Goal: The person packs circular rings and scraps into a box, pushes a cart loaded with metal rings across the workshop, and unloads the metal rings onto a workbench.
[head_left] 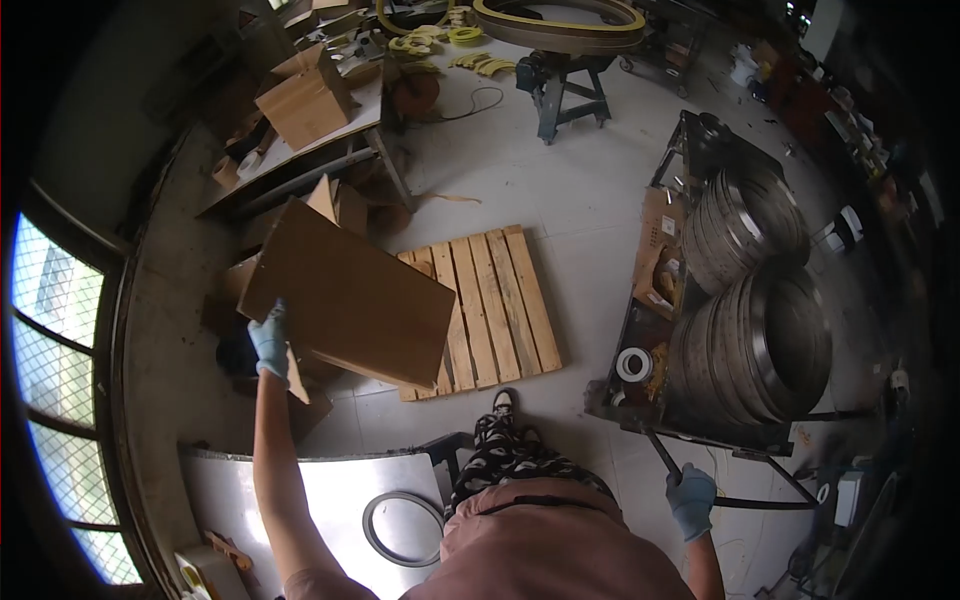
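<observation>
A large brown cardboard sheet or flattened box (350, 290) is held up at its left edge by my left hand (268, 340), which wears a light blue glove. Its right part hangs over a wooden pallet (490, 310) on the floor. At the lower right, my right hand (692, 500), gloved too, is closed round the dark bar handle (662, 455) of a cart (625, 400). Stacks of metal rings (755, 340) stand on that cart.
A table (370, 115) with an open carton (305, 100) is at the upper left. A metal-topped table (320, 500) bearing a ring (370, 530) lies lower left. A stand (570, 95) holds a large oval ring (560, 35) at the top.
</observation>
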Demonstrator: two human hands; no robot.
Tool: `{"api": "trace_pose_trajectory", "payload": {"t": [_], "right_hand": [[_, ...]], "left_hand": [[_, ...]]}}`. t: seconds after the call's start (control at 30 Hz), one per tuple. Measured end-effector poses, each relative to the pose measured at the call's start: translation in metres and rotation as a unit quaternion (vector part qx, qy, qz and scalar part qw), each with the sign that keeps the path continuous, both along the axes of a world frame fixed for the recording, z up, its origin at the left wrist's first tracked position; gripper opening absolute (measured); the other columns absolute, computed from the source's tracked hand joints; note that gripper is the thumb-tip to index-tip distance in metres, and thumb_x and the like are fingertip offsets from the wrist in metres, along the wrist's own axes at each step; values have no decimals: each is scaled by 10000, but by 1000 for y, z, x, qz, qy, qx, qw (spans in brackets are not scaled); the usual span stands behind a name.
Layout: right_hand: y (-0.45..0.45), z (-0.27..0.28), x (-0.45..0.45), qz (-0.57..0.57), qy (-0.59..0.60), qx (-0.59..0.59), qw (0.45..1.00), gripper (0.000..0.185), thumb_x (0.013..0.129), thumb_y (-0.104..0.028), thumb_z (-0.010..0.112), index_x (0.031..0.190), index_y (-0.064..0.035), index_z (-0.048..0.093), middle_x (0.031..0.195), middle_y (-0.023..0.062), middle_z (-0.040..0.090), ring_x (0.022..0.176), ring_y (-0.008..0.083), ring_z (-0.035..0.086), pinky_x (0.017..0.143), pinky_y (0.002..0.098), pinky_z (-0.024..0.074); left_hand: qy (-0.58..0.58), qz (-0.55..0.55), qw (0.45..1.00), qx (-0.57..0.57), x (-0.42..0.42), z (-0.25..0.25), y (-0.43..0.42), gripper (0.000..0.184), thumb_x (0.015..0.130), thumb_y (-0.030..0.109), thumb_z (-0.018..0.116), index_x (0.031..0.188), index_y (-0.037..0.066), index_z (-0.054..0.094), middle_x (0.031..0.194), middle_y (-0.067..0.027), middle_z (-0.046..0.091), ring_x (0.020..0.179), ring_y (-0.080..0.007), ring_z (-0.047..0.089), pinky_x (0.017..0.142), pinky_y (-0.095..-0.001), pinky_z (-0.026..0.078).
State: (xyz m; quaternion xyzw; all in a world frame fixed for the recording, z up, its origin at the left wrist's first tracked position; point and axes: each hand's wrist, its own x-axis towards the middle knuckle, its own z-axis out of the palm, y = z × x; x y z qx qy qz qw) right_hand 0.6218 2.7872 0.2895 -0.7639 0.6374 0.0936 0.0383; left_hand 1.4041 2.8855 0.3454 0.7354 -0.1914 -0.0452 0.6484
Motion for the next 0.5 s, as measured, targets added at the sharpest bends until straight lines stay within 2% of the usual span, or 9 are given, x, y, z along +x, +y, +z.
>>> {"api": "trace_pose_trajectory", "payload": {"t": [0.07,0.1,0.17,0.2,0.27,0.33,0.37,0.4,0.5], "right_hand": [[3,1,1,-4,1,-19,1000,250,795,-320,666,729,-92,586,633,118,617,588,334,618,580,474,463],[0,2,4,4,-8,-45,999,246,796,-307,668,714,-93,580,613,120,610,562,340,608,556,479,460],[-3,7,7,-30,-23,-47,998,240,798,-299,667,709,-95,578,617,121,612,566,341,609,563,481,461],[-3,6,10,-53,-44,-46,997,235,800,-291,666,703,-97,575,622,122,613,571,341,611,570,483,462],[-4,3,12,-90,-39,-61,993,219,805,-276,662,701,-103,578,620,123,612,574,342,611,564,476,462],[-5,6,13,-72,-40,-59,995,207,812,-264,656,700,-108,579,620,123,614,573,340,611,561,472,462],[-5,7,15,-83,-29,-51,995,203,814,-259,654,700,-108,578,616,121,615,574,335,614,561,466,464],[-5,8,17,-94,-25,-59,994,203,814,-259,654,700,-108,578,616,121,615,574,335,614,561,466,464],[-5,9,21,-98,-19,-70,993,205,815,-261,654,698,-110,581,612,118,616,564,331,612,560,463,466]], "left_hand": [[-6,-43,995,89,19,-96,-28,273,858,135,753,1083,-10,700,974,-3,693,803,-91,604,741,-261,501],[-2,-69,996,54,-4,-116,-48,283,852,128,750,1092,-9,692,994,-13,692,846,-104,614,760,-277,506],[64,-99,981,155,-15,-164,-63,419,825,104,735,1205,-15,603,1064,-63,680,914,-154,628,802,-322,513],[98,-100,973,182,-5,-211,-67,508,800,120,751,1252,-13,561,1093,-95,677,949,-205,631,830,-357,512],[60,-97,964,239,-21,-242,-77,528,779,152,761,1235,-24,563,1127,-125,672,1008,-252,617,893,-381,492],[67,-85,960,260,-25,-277,-89,492,744,226,793,1123,-39,624,1056,-157,698,961,-273,658,834,-401,511],[60,-55,927,365,-14,-299,-93,491,728,313,801,1028,-49,660,973,-207,711,904,-328,687,791,-424,519],[28,-38,911,411,-19,-288,-101,517,722,378,798,987,-48,673,933,-235,707,877,-363,694,776,-433,520],[24,-72,908,412,10,-295,-107,482,750,375,780,978,-40,688,930,-229,712,882,-357,700,767,-430,525]]}}
